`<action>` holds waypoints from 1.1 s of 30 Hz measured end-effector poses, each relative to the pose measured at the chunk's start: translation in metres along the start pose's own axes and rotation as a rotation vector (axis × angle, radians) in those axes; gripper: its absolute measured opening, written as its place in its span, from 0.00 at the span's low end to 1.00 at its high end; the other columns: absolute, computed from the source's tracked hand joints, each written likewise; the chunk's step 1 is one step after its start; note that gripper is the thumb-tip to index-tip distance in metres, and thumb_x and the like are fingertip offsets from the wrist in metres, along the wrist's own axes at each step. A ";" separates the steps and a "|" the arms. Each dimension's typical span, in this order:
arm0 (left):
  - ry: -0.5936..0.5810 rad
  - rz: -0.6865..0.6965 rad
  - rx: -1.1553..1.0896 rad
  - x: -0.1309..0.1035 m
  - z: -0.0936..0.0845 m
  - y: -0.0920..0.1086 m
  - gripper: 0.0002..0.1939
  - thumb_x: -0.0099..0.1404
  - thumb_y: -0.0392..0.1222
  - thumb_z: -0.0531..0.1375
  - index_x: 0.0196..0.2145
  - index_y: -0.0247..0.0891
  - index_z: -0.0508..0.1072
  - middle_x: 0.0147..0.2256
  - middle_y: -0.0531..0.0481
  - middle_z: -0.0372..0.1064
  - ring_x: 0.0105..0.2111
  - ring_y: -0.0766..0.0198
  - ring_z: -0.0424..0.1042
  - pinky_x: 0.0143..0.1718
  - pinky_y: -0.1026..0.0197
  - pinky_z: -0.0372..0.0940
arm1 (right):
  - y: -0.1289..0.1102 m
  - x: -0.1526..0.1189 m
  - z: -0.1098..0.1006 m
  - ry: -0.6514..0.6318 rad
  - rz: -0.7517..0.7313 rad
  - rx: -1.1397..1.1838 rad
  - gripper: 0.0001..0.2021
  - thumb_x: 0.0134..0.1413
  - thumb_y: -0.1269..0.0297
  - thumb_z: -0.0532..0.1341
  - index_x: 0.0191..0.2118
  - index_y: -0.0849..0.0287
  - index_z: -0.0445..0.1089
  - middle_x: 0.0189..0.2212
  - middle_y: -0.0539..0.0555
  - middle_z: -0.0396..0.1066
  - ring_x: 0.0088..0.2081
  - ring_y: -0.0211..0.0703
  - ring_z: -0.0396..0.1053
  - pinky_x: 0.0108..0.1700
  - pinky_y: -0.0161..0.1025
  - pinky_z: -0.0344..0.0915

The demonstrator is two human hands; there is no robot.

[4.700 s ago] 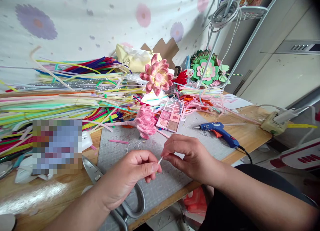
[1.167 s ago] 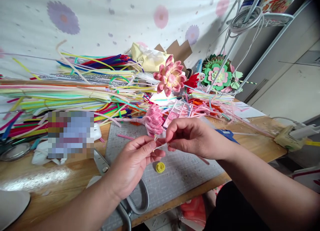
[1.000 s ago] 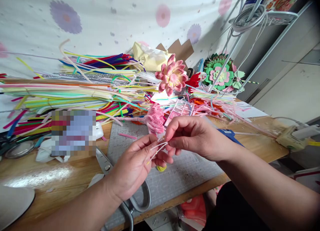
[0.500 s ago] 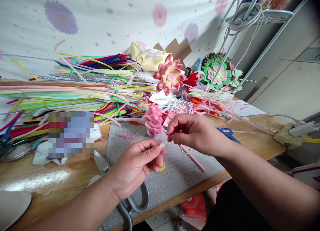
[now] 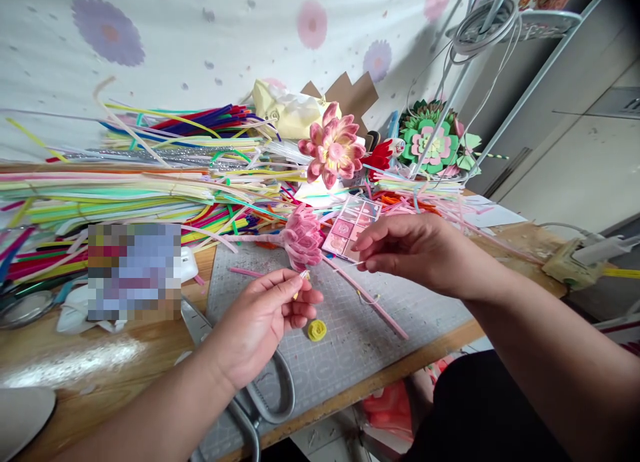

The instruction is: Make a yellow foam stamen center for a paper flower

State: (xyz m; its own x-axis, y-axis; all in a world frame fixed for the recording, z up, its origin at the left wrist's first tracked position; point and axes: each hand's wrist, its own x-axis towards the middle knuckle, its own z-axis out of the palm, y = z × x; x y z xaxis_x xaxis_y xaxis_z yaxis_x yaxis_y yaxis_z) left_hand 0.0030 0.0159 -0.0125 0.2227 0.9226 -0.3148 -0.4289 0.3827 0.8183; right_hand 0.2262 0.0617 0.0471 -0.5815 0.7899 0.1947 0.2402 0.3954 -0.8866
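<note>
My left hand (image 5: 273, 315) is closed in a pinch on a small whitish piece (image 5: 305, 275) with a hint of yellow; most of it is hidden by the fingers. To the right, apart from it, my right hand (image 5: 413, 252) pinches a thin white strand (image 5: 353, 264) between thumb and forefinger. Below the left fingertips a yellow coil (image 5: 317, 330) lies on the grey cutting mat (image 5: 345, 365). Just behind the hands are a pink fuzzy flower (image 5: 303, 237) on its side and a pink makeup palette (image 5: 343, 229). A pink pipe cleaner (image 5: 383, 309) rests on the mat.
Large grey-handled scissors (image 5: 287, 392) lie beneath my left wrist. Bundles of coloured pipe cleaners (image 5: 120, 189) fill the back left. A pink-and-yellow flower (image 5: 333, 149) stands behind, and a green-and-pink flower (image 5: 430, 142) at the back right. A power adapter (image 5: 575, 262) sits at the right edge.
My hands have drawn apart, the right moving rightwards with the strand and the left slightly left. The yellow coil, partly covered before, now shows fully. The view has shifted slightly.
</note>
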 end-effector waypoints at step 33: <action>-0.136 0.037 0.215 -0.003 0.002 0.000 0.11 0.62 0.40 0.60 0.23 0.35 0.69 0.21 0.55 0.63 0.24 0.69 0.60 0.27 0.67 0.56 | 0.032 -0.012 -0.011 -0.300 0.088 -0.702 0.04 0.50 0.71 0.62 0.33 0.61 0.74 0.32 0.53 0.73 0.33 0.40 0.69 0.34 0.34 0.63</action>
State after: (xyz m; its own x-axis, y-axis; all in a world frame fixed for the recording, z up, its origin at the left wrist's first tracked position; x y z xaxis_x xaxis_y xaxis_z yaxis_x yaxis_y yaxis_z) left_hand 0.0044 0.0133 -0.0110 0.3320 0.9155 -0.2275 -0.2460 0.3168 0.9160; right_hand 0.2495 0.0703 0.0215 -0.6992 0.7109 -0.0753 0.6743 0.6208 -0.4000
